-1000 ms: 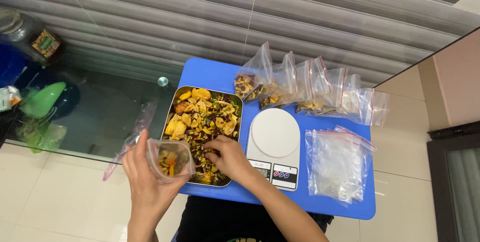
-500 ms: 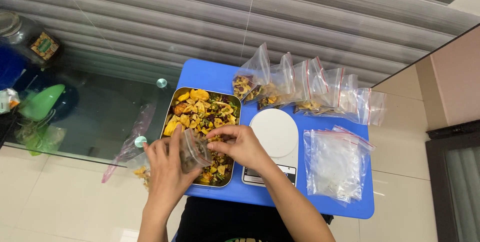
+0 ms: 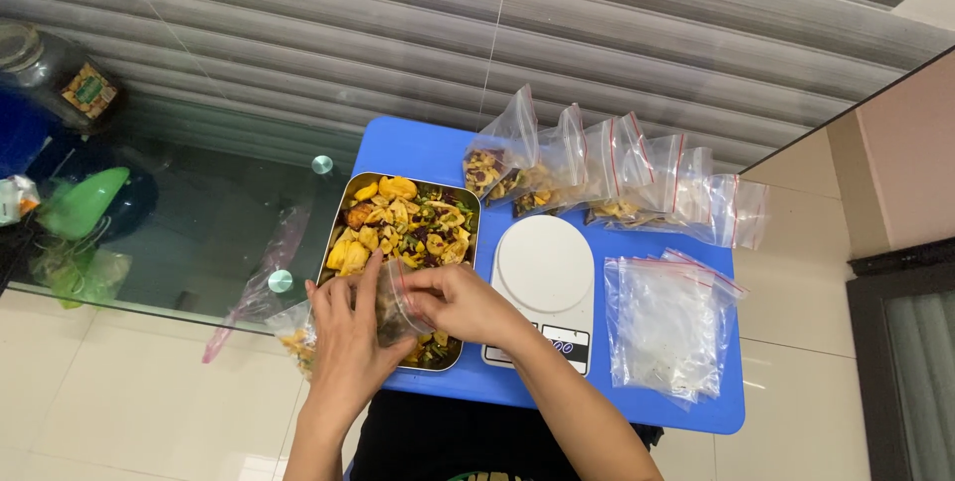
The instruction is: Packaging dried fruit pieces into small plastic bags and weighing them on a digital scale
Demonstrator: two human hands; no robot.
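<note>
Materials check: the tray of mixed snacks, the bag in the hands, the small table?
Tray: looks like stainless steel, shiny grey rim.
Bag held by the left hand and right hand: clear thin plastic film, see-through and crinkled.
Table: probably plastic, uniform matte blue with rounded corners; cannot confirm.

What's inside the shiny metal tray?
The metal tray holds mixed dried snack pieces: yellow chips, dark bits and green strips. Its near end is covered by the left hand, the right hand and the small clear bag between them.
</note>
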